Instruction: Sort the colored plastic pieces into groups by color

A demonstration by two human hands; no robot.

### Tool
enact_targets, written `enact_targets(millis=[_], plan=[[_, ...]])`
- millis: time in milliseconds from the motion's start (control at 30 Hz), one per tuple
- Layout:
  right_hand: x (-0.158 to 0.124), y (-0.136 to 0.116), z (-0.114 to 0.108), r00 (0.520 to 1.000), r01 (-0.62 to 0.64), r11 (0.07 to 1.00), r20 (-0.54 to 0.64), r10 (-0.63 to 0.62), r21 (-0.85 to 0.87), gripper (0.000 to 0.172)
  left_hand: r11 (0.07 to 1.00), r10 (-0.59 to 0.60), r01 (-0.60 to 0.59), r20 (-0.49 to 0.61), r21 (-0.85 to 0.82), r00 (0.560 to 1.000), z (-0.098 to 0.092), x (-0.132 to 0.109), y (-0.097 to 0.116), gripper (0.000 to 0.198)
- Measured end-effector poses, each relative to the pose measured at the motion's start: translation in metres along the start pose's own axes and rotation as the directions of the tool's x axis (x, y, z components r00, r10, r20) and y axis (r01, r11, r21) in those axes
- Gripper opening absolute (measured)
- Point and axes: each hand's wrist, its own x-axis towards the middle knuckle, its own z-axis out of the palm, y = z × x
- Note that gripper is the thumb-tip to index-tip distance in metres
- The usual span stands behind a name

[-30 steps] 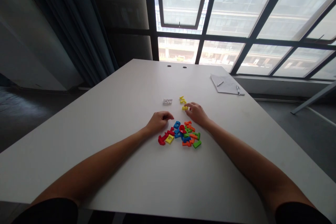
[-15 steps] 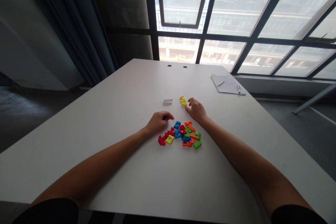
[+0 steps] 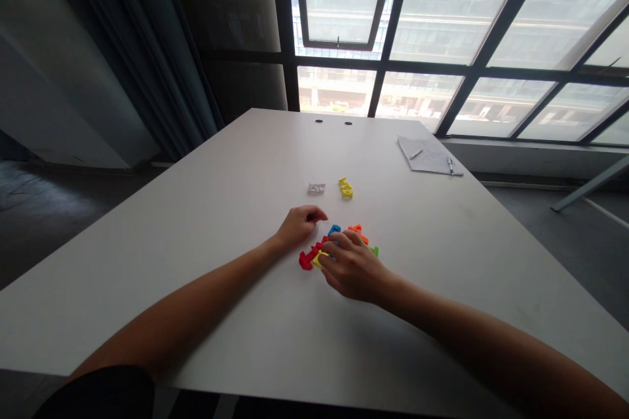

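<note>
My right hand (image 3: 351,265) is over a heap of small coloured plastic blocks, hiding most of them. Its thumb and fingertips close around a square yellow block (image 3: 318,259) at the heap's left side. Red blocks (image 3: 306,259) lie beside that one; a blue block (image 3: 335,229), an orange block (image 3: 358,233) and a bit of a green block (image 3: 375,251) show past the fingers. My left hand (image 3: 299,224) rests on the table just left of the heap, fingers loosely curled and apart, with nothing visible in them.
Beyond the hands, a group of white pieces (image 3: 316,188) and a group of yellow pieces (image 3: 346,188) lie on the white table (image 3: 221,209). Paper (image 3: 427,152) with pens sits at the far right edge. Windows (image 3: 427,6) stand behind the table.
My right hand has left the group of yellow pieces and come back toward me, down onto the heap at the yellow block. My left hand has stayed in place.
</note>
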Motion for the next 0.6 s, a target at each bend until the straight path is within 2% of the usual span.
enact_targets(millis=[133,433,500,600], plan=[[-0.013,-0.010,-0.001,0.999,-0.013,1.000,0.032,0.014,-0.009,0.015,1.000,0.003,-0.003,0.002,0.012,1.000,0.000,-0.001,0.003,0.044],[-0.017,-0.016,-0.022,0.987,0.016,0.998,0.159,-0.026,0.062,0.004,1.000,0.022,-0.022,0.014,0.008,1.000,0.000,0.001,-0.003,0.044],[-0.014,-0.008,-0.025,0.991,0.028,0.996,0.131,-0.039,0.087,0.006,1.000,0.018,-0.018,0.013,0.015,1.000,0.000,0.001,-0.002,0.044],[-0.006,0.025,-0.028,0.999,-0.038,0.993,-0.023,0.041,0.108,0.005,1.000,0.013,-0.013,0.017,0.027,1.000,-0.001,0.000,0.000,0.045]])
